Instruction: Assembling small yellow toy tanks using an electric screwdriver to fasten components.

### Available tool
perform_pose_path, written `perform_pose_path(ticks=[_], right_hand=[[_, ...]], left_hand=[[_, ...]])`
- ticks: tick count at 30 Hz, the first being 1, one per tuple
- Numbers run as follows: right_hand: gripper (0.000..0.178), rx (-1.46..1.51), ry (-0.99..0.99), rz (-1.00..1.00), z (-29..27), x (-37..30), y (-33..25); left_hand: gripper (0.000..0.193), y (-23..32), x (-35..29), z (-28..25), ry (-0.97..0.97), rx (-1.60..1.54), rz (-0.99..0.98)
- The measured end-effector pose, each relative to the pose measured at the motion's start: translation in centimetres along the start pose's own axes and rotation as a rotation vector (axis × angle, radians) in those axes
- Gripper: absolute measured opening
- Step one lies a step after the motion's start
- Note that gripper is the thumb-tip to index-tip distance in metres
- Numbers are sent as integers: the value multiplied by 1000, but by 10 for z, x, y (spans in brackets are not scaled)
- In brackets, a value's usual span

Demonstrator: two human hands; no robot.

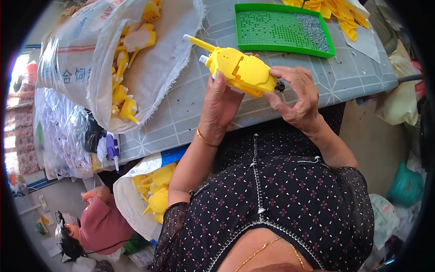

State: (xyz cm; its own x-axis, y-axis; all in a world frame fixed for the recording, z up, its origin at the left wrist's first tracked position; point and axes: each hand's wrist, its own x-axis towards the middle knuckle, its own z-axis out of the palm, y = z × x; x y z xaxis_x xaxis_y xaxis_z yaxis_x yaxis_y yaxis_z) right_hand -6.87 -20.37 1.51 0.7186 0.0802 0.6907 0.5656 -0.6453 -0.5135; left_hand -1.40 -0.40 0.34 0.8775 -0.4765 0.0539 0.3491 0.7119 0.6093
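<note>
Yellow plastic toy body (240, 69) is being held above the near table edge (181, 122) | left hand (220, 105) is cupping it from below; right hand (294, 96) is pinching its right end | judging: keeping halves aligned, pressing evenly; green tray (253, 10) lying far right

A big white woven sack (97, 50) lies on the table's left end, its frayed mouth folded open toward the person; a red stripe and blue and red printing run across its outer side. Yellow plastic toy parts (127, 68) spill inside it. Just left of it, crinkled clear plastic bags (63, 131) hang off the table edge (their contents are too blurred to tell). Below the table edge, a second white sack (136, 199) with a blue patch near its rim stands open on the floor, also holding yellow parts. At the right edge a teal bag (405, 188) sits low.
</note>
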Motion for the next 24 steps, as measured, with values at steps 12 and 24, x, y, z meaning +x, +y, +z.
perform_pose_path(ticks=[12, 24], right_hand=[[45, 10, -108, -9, 9, 3, 4], [50, 243, -151, 225, 34, 7, 8]], left_hand=[[67, 5, 2, -8, -3, 117, 112], [45, 13, 2, -25, 241, 15, 5]])
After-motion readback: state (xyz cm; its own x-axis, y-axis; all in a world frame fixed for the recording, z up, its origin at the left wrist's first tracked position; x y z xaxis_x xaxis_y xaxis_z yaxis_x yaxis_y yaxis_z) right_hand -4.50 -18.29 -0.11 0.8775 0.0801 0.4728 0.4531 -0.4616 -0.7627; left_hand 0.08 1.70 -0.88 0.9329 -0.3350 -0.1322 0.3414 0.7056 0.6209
